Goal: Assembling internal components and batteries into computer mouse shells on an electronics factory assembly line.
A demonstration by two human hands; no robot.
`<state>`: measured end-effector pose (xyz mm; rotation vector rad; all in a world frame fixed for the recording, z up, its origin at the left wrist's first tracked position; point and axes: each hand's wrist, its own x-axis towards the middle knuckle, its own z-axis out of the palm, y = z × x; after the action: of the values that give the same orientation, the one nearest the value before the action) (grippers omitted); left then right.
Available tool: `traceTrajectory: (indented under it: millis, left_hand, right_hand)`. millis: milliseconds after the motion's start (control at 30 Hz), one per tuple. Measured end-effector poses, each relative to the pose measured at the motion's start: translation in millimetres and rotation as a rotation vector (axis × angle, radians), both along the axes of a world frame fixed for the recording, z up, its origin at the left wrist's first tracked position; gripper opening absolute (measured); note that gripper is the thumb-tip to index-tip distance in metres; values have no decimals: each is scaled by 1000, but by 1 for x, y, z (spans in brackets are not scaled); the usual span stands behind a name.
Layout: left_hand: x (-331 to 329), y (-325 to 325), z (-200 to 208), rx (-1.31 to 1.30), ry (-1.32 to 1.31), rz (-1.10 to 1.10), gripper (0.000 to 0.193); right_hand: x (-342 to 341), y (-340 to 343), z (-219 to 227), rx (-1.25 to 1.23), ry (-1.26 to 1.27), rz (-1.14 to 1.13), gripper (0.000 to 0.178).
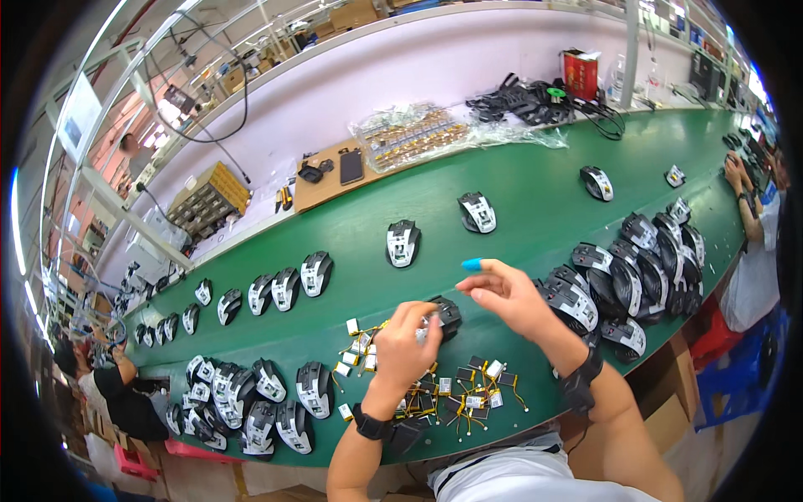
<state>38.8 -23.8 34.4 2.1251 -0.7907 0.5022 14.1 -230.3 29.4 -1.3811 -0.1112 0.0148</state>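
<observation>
My left hand (403,345) is curled at the edge of a half-assembled black and silver computer mouse (448,318) on the green table, thumb and fingers closed on its near side. My fingers hide part of this mouse. Raised to the right of it is my right hand (512,299), empty, with fingers apart and a blue finger cot (472,264) on one fingertip. Below my hands lies a loose heap of small battery packs (445,386) with yellow and dark leads. More packs (351,325) are scattered beside my left hand.
Mouse shells are piled at left (232,391) and right (636,263); others stand spaced along the green table (351,226). Behind are a cardboard sheet (330,188) with a phone (351,167), bagged parts (410,138) and black cables (519,100). Co-workers sit at both ends.
</observation>
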Motion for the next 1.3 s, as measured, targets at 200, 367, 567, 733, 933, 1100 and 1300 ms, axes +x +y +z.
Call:
traceTrajectory:
  millis: [200,367,567,733,933,1100,1300]
  left_hand:
    - [6,31,-19,-112,74,73,8]
    - [12,41,-22,-145,-34,70,8]
    - [31,79,-25,-266,-21,233,8]
    - [36,91,-14,-782,568,75,32]
    - [38,110,-31,-1184,835,-402,64]
    - [47,127,-14,-1416,562,-308,56]
    - [57,158,-28,-1647,562,-264,56]
  right_hand:
    - [85,-22,31,-1182,-140,-219,57]
    - [156,-54,-17,-1451,178,-452,72]
    - [168,-66,-50,-1365,116,-450,70]
    - [135,2,-7,-745,-353,-397,71]
    - [60,145,46,-919,-644,85,80]
    - [74,155,32,-636,-754,13,49]
    - [73,178,-16,-1101,-985,359,18]
